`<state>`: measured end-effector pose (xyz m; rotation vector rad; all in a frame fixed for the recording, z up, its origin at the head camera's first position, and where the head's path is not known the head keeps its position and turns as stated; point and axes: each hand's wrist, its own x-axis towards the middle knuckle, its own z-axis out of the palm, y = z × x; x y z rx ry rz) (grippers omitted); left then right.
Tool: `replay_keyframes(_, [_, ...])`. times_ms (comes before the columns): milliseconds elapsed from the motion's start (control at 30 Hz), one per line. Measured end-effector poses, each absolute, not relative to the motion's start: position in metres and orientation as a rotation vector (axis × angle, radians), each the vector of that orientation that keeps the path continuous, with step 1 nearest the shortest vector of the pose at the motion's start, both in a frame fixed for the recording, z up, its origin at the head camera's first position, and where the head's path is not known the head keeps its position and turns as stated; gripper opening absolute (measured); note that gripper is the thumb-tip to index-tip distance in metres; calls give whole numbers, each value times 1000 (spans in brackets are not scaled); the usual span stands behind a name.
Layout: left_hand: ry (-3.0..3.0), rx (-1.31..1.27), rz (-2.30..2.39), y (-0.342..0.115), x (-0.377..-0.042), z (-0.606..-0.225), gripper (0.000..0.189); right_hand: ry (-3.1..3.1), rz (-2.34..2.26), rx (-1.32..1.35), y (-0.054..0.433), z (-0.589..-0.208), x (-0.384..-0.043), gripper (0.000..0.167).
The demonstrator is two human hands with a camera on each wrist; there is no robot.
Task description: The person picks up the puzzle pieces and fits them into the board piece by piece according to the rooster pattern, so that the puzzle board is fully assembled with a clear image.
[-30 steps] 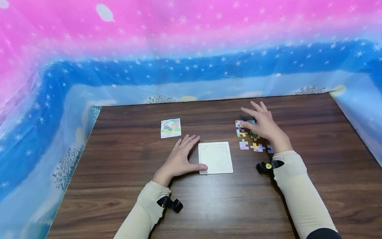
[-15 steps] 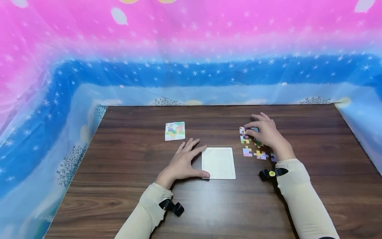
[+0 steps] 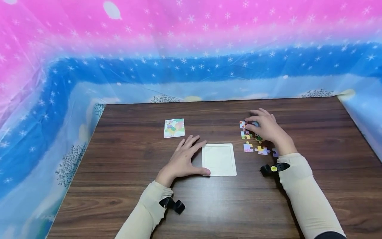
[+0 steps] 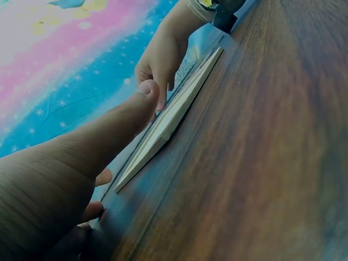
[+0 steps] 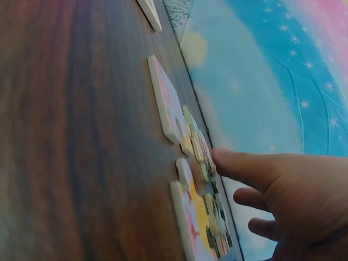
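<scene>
A square white puzzle tray (image 3: 219, 160) lies flat on the table. My left hand (image 3: 182, 161) is spread beside it, thumb at the near left corner and index fingertip at the far left corner. To the tray's right lie several colourful jigsaw puzzle pieces (image 3: 248, 147) in loose rows. Over the far rows my right hand (image 3: 267, 127) bends down, thumb and index finger pinching at a puzzle piece (image 3: 242, 125) on the far left. Part of the set is hidden under this hand. In the right wrist view, my thumb (image 5: 239, 163) reaches the far pieces.
A small picture card (image 3: 174, 128) of a cartoon figure lies beyond my left fingertips. The brown wooden table (image 3: 125, 159) ends at a pink and blue snowflake cloth (image 3: 191, 69) behind and at the sides. Black wrist cameras (image 3: 179, 206) hang under both forearms.
My right hand has lowered onto the far left puzzle piece, its spread fingers drawing together. The left hand's index finger has moved to the tray's far left corner. The head view has shifted slightly.
</scene>
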<state>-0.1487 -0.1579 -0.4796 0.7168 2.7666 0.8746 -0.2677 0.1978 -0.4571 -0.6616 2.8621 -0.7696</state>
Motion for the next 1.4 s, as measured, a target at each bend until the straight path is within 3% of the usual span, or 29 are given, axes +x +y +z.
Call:
replay_keyframes(300, [2755,730,901,-160,-150,-480,105,2812,-812,-639,207,-458,-270,42])
replay_keyframes(1100, [2764,709,848,-158,-148,-478,112,2923,-533,-687,187,-455,-265,36])
replay_keyframes(1400, [2757,701,842,-158,-148,-477,113,2896,-552,-672,190,-452,-263,45])
